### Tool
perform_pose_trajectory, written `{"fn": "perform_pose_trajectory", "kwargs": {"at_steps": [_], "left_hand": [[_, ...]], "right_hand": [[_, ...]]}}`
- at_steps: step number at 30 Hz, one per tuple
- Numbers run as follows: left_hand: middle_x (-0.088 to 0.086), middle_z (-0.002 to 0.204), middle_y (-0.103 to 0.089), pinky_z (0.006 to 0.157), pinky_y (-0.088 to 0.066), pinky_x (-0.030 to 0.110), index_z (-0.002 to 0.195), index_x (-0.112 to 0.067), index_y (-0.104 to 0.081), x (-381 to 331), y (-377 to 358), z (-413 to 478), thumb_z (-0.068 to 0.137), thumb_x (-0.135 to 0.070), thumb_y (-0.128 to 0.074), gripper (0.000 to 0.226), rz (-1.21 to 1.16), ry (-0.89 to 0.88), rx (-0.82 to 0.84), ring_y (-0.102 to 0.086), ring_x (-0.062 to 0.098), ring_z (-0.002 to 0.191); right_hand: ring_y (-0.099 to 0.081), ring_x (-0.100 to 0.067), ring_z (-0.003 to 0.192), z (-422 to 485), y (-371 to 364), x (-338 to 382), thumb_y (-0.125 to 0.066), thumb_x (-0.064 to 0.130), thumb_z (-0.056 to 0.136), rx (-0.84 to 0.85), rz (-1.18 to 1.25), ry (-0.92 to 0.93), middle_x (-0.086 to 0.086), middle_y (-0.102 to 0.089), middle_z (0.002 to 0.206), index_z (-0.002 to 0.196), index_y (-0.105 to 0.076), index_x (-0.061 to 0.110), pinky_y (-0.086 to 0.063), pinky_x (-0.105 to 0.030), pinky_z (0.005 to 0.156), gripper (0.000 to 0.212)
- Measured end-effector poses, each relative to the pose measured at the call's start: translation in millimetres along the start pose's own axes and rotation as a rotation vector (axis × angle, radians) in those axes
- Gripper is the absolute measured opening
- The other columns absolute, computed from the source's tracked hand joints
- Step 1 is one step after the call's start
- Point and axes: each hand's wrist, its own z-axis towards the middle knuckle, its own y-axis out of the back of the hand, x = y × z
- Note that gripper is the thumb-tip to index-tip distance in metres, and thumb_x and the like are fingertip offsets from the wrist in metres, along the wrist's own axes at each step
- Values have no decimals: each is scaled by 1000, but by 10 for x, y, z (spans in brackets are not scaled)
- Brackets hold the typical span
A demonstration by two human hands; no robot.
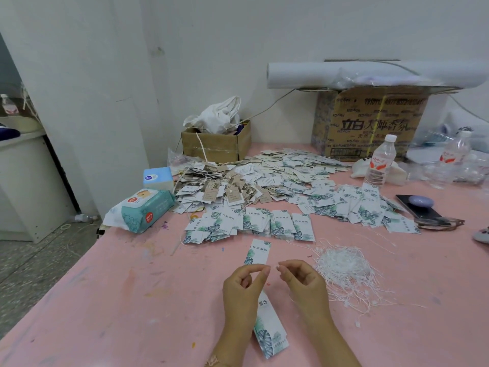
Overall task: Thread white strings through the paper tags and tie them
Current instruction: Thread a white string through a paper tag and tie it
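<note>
My left hand [244, 284] pinches the top of a white paper tag with a green leaf print [270, 329]; the tag hangs down and lies on the pink table. My right hand [301, 279] pinches a thin white string [291, 296] just right of the left fingertips, and the string trails below the hand. A single tag [258, 252] lies flat just beyond my fingers. A loose pile of white strings [344, 268] sits to the right of my right hand. A large heap of tags [264, 197] covers the middle of the table.
On the pink table [119, 300], a wet-wipes pack [140, 210] and a tissue box [157, 177] lie at the left edge. Cardboard boxes [217, 144] stand at the back. A water bottle [378, 162], a phone [420, 207] and glasses [439, 223] are at the right.
</note>
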Motion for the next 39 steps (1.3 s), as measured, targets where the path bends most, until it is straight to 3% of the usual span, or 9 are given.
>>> {"fn": "perform_pose_trajectory", "kwargs": {"at_steps": [2,9,13,19,29,33,39], "left_hand": [[-12,49,-24,52,-27,25,76,-29,-77,6,1,2,78,-22,-80,8,3,19,-1,-28,12,53],[-12,45,-25,47,-23,18,74,-32,-76,-33,-12,-20,77,-18,-81,15,26,-39,19,-24,6,48],[-14,44,-39,47,-25,15,73,-32,-77,-37,-21,-21,76,-14,-81,19,23,-51,17,-27,4,48],[-11,48,-36,48,-23,17,72,-33,-77,-24,-27,-18,75,-14,-81,20,17,-52,34,-26,6,49],[-12,52,-49,48,-25,13,70,-33,-78,-27,-31,-7,75,-10,-81,23,8,-51,50,-29,5,49],[-1,61,-47,50,-26,19,70,-32,-78,-25,-34,-12,73,-13,-83,20,14,-52,44,-28,6,51],[-8,57,-49,51,-26,21,69,-35,-78,-14,-31,-8,73,-12,-82,23,15,-47,40,-28,6,51]], "right_hand": [[-64,-5,66,0,1,-3,-70,1,82,-12,-17,5,2,-70,69,78,-71,12,-47,-12,59,12],[-65,-6,70,-21,-8,39,-70,3,82,-6,-23,-27,1,-73,78,85,-73,14,-49,-17,64,11],[-61,-5,58,-55,-50,81,-69,-4,79,-21,71,-80,-1,-69,64,77,-73,5,-47,-13,52,10],[-55,-2,51,-68,-50,112,-68,-7,79,-18,36,-62,1,-60,54,71,-66,-3,-43,-11,50,9],[-53,-5,46,-177,-113,267,-62,-14,81,-35,157,-93,-13,-54,63,78,-62,-14,-44,-12,45,3],[-48,-3,42,-195,-118,294,-62,-12,82,-57,157,-97,-13,-50,65,80,-62,-13,-37,-10,41,2],[-50,-2,44,-193,-130,320,-63,-12,81,-49,122,-87,-15,-56,66,79,-64,-12,-39,-10,43,2]]}}
